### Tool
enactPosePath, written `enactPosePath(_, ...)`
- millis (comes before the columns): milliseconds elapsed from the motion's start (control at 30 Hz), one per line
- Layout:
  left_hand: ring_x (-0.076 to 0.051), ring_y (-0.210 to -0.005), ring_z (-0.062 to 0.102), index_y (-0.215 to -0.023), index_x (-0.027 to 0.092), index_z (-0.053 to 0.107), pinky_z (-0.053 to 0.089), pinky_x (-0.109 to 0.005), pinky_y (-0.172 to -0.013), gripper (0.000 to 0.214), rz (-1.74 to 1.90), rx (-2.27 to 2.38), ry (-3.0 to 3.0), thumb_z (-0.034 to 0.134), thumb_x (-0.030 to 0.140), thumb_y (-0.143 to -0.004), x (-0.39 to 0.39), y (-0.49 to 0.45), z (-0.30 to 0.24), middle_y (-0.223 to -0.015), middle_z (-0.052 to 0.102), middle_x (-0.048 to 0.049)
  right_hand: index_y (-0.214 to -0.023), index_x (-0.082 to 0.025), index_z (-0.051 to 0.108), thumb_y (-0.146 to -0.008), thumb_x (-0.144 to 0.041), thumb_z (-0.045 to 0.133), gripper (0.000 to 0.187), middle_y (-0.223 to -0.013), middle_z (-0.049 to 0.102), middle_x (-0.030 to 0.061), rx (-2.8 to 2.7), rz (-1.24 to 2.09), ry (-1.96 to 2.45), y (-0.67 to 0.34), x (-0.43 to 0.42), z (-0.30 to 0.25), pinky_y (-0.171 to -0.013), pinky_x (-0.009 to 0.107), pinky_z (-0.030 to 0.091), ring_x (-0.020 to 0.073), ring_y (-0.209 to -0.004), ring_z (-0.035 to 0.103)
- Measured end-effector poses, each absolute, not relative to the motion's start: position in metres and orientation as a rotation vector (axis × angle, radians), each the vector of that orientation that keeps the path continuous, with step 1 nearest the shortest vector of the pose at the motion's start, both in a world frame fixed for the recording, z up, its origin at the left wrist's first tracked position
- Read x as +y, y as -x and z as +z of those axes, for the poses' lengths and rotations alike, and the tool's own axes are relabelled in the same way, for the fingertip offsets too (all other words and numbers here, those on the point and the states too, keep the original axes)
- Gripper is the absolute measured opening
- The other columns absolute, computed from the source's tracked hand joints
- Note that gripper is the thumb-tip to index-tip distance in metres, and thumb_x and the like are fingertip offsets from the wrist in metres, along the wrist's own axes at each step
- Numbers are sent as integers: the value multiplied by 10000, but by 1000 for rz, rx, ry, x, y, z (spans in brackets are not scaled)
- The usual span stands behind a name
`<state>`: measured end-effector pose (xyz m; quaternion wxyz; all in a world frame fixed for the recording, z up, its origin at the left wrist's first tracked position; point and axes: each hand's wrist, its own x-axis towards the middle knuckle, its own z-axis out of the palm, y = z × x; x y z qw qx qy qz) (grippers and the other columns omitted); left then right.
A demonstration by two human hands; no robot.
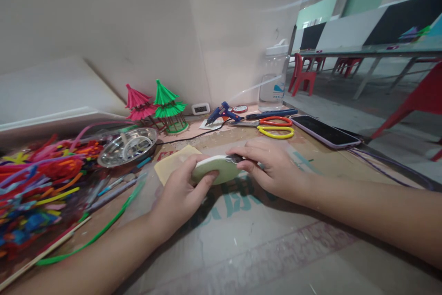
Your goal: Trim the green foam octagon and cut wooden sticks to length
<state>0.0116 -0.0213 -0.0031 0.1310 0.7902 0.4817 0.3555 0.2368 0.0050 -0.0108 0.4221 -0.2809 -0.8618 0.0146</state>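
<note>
Disc (217, 169): pale green, flat & round w/ a white rim, held just above the table (262, 249) at centre, between both hands.
Left hand (181, 191): closed round the disc's left edge, thumb on top, fingers curled underneath.
Right hand (274, 166): fingers bent, gripping the disc's right edge. There's a small dark bit at the fingertips, poss. part of the disc, too blurred to tell.
Yellow sheet (171, 162): flat on the table, just behind the left hand, partly under the disc.
Metal dish (127, 147): left of the sheet, shiny, w/ some pale bits inside.
Pipe cleaners (34, 184): big mixed-colour heap at far left; a green strip (103, 227) runs from it along the left forearm.
Paper pagodas: pink (139, 105) & green (169, 105), upright side by side at the back, by the white board (103, 32).
Glue gun (223, 112): blue, behind the disc, black cord trailing left.
Scissors: orange-handled pair (272, 121) & yellow-handled pair (276, 132), next to each other, right of the glue gun.
Phone (324, 131): face up, dark screen, near the table's right edge.
Bottle (275, 78): clear, upright at the back corner.
Red chairs (305, 76): on the floor beyond, well apart from the table.
</note>
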Motion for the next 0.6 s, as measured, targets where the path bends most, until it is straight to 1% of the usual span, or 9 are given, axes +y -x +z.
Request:
enactPosePath(167,-166,-766,595,-981,215,582,477,-248,-662,137,1035,1392,-2307,542,308,-888,-21,-11,-4,-849,640,-4,-1131,-143,653,-973,-281,484,270,-822,685,55,-2155,1,680,-236,4,-9,-694,305,438,179,-755,574)
enactPosePath(367,-160,-767,596,-984,214,579,476,-244,-664,134,1037,1383,-2292,546,304,-891,-22,-12,-4,-855,641,0,-1141,-184,645,-982,-294,468,263,-845,695,45,-2163,36,708,-237,5,-9,-713,305,452,176,-780,590)
enactPosePath(600,-176,-786,606,-974,212,592,482,-264,-691,140,1031,1402,-2311,542,307,-884,-21,-12,-2,-861,653,-10,-1145,-186,642,-987,-306,453,274,-907,707,57,-2180,121,746,-238,5,-10,-756,321,464,187,-839,612)
